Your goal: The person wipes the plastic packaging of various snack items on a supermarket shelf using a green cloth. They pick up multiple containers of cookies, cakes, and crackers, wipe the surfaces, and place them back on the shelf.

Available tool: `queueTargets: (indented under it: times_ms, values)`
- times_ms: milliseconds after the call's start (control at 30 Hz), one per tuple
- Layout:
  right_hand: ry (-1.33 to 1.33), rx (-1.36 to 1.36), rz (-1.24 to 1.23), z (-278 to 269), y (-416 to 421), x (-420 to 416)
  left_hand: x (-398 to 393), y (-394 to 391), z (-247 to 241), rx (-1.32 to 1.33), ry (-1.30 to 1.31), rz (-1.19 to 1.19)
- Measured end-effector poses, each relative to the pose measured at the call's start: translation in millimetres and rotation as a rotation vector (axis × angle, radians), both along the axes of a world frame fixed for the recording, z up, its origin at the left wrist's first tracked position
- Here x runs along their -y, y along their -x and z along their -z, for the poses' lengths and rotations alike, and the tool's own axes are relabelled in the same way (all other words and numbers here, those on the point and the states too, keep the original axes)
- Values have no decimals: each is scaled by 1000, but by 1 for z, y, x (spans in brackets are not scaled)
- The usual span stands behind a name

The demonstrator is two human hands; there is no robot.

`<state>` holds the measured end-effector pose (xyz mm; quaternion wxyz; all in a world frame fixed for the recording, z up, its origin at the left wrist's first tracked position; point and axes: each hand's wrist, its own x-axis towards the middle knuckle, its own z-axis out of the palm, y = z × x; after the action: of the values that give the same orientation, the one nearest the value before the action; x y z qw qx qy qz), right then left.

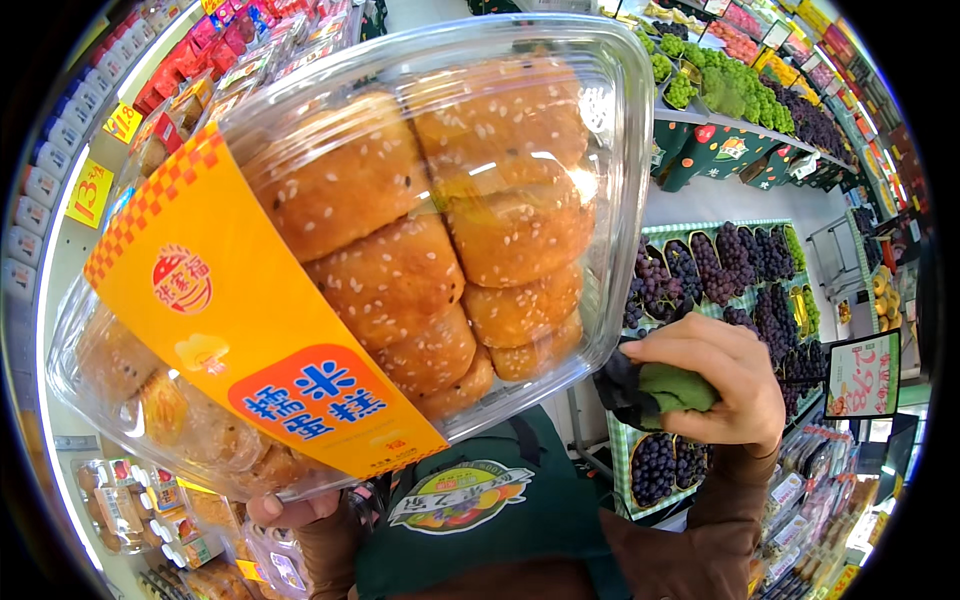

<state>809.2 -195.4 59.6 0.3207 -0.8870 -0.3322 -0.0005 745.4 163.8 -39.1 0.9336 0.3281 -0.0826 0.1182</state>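
A large clear plastic clamshell box (525, 247) of sesame-topped bread rolls, wrapped in a yellow paper band (247, 292) that bears writing, fills the middle and left of the view, tilted. My left hand (292, 511) grips its lower edge; only part of the fingers shows below the box, the rest is hidden. My right hand (712, 375) is closed around a bunched dark and green cloth (667, 388), just off the box's lower right corner.
Shelves with packaged goods and yellow price tags (90, 193) line the left. Right are a stand of boxed grapes (720, 262), a price sign (862, 375) and packaged goods (795, 517). Green grapes (739, 90) sit on a counter behind. A green apron (480, 517) covers my front.
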Motion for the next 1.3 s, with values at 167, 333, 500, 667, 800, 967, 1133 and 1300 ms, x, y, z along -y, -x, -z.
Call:
queueTargets:
  times_ms: [167, 333, 500, 667, 800, 967, 1133, 1300]
  values:
    - [-154, 312, 215, 1, 1, -19, 2, -2, 10, 87, 48, 103]
    - [65, 209, 67, 37, -2, -57, 29, -15, 14, -86, 52, -13]
    - [-27, -109, -123, 13, -7, -63, 31, -20, 29, -221, 116, 107]
    - [-201, 363, 28, -7, -42, -119, 45, -19, 42, -197, 72, 212]
    - [-102, 445, -1, 16, -83, -178, 52, -12, 41, -183, 69, 225]
    - [74, 393, -407, 38, -38, -215, 49, -3, 65, -259, 260, 148]
    - [298, -20, -940, 8, -16, -206, 23, 40, 50, -237, 157, -219]
    - [197, -461, -1224, 19, -67, -190, -3, 104, 33, -162, 280, -468]
